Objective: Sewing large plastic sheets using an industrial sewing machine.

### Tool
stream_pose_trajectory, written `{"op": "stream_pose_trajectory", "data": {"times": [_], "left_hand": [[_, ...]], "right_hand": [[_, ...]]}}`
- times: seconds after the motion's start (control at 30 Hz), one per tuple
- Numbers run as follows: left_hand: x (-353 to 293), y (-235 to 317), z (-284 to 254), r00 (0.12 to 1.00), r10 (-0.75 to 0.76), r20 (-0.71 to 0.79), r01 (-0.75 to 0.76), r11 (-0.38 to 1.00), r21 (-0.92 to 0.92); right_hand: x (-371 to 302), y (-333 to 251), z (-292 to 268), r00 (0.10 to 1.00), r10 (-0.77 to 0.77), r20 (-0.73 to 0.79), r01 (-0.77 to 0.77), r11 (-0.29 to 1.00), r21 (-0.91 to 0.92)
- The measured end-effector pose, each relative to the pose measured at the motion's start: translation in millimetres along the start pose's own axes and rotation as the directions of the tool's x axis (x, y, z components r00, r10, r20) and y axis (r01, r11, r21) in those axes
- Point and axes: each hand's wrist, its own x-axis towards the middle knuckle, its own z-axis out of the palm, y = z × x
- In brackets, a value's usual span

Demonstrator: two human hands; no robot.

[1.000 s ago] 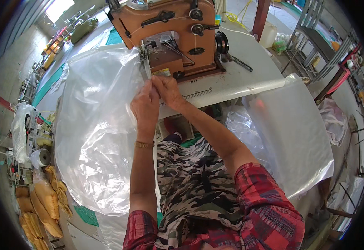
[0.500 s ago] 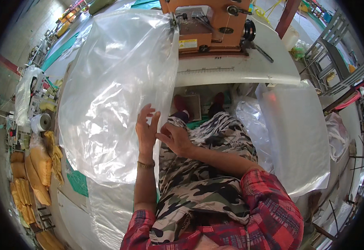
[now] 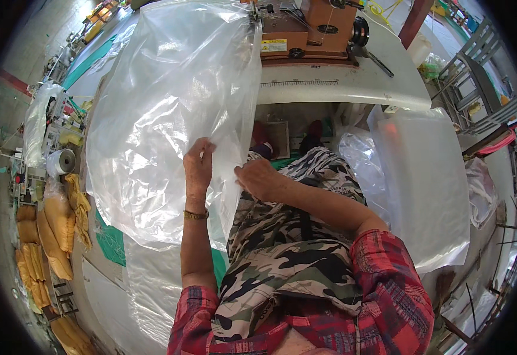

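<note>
A large clear plastic sheet (image 3: 152, 142) hangs over the left of the worktable, its right edge running up to the needle area of a brown sewing machine (image 3: 306, 35). My left hand (image 3: 197, 165) is on the sheet, thumb and fingers drawn together in a pinch on the film. At the sheet's right edge, my right hand (image 3: 260, 179) is closed, with thumb and fingertips gripping that edge above my lap. Its other fingers are curled and partly hidden.
A stack of clear plastic sheets (image 3: 427, 183) lies to my right, with crumpled film (image 3: 359, 157) beside it. A metal tool (image 3: 381, 64) rests right of the machine. Yellow bundles (image 3: 57, 219) and a white roll (image 3: 61, 161) are at left; a dark chair (image 3: 474, 83) stands far right.
My left hand has moved up and left, its spread fingers closing onto the film. My right hand has moved up and right, away from the left. The machine appears higher in view.
</note>
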Motion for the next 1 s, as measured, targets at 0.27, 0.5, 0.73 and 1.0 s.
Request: {"op": "stream_pose_trajectory", "data": {"times": [0.27,0.5,0.73,1.0], "left_hand": [[16,-12,-46,0.986,-0.067,0.151,0.108,0.953,-0.282],[11,22,-52,0.938,0.093,0.334,-0.069,0.994,-0.085],[3,76,-40,0.907,0.293,0.302,-0.386,0.864,0.322],[5,106,-1,0.961,0.141,0.239,-0.213,0.926,0.312]], "right_hand": [[-67,-2,-45,0.910,0.414,-0.024,-0.370,0.837,0.404],[-35,8,-63,0.888,0.459,-0.036,-0.410,0.824,0.392],[20,-1,-12,0.868,0.497,0.002,-0.398,0.693,0.600],[6,-50,0,0.954,0.232,-0.191,-0.105,0.853,0.511]]}}
